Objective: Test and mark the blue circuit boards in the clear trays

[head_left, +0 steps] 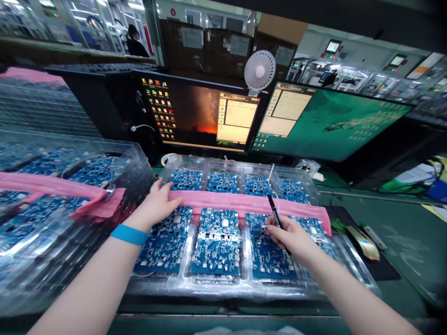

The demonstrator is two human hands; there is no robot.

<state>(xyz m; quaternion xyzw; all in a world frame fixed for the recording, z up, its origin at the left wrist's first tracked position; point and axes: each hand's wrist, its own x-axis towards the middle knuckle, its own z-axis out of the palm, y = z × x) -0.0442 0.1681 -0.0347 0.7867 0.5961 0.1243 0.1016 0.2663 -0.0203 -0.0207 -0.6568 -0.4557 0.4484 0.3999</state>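
Note:
A clear plastic tray (pixel 178 284) in front of me holds two rows of blue circuit boards (pixel 216 246). A pink padded strip (pixel 226 201) lies across the tray between the rows. My left hand (pixel 160 204), with a blue band on its wrist, rests at the tray's left side, fingers spread by the strip's left end. Over the boards on the right, my right hand (pixel 291 237) is closed around a black marker pen (pixel 274 211), which stands tilted. Its thumb and fingertips are near a small white part on a board; whether they touch it I cannot tell.
To the left rises a stack of clear trays (pixel 42 260) with more boards and a pink strip (pixel 56 186). Two monitors (pixel 195 116) stand behind, with a small fan (pixel 260 70) above. On the right lies a gold-coloured mouse (pixel 363 244) on a dark mat.

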